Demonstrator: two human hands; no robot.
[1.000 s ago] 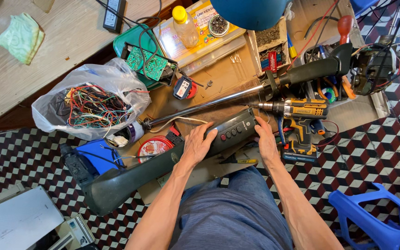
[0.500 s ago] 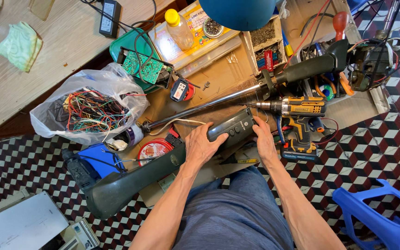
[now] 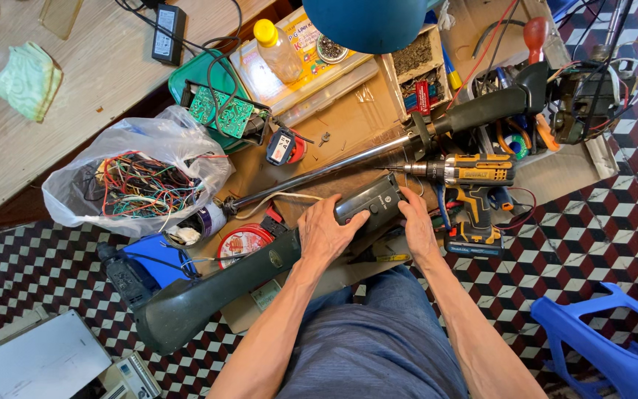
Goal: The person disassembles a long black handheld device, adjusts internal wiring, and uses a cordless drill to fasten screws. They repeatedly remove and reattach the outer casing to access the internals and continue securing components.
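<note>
A long, dark green moulded plastic housing [image 3: 260,275], tapering from a broad foot at the near left to a control panel end at centre, lies slantwise across the person's lap and the low cardboard-covered work surface [image 3: 348,122]. The left hand [image 3: 324,235] lies on top of it, fingers curled over the far edge just left of the panel, gripping the body. The right hand [image 3: 416,223] presses against the panel's right end, fingers partly bent and touching it; whether it truly clasps it cannot be told. The housing looks stiff and hollow, probably fairly light for its length but awkward, so its smooth shell is best held near the middle and at the panel end, as now.

Just beyond it runs a thin metal tube [image 3: 319,174] joined to a second dark green handle piece [image 3: 489,103] at the far right. A yellow and black cordless drill [image 3: 467,181] lies just right of the right hand. To the left sits a clear plastic bag of coloured wires [image 3: 138,181], with a green circuit board [image 3: 223,111] beyond it. A blue plastic stool [image 3: 599,340] stands at the near right on the chequered floor.
</note>
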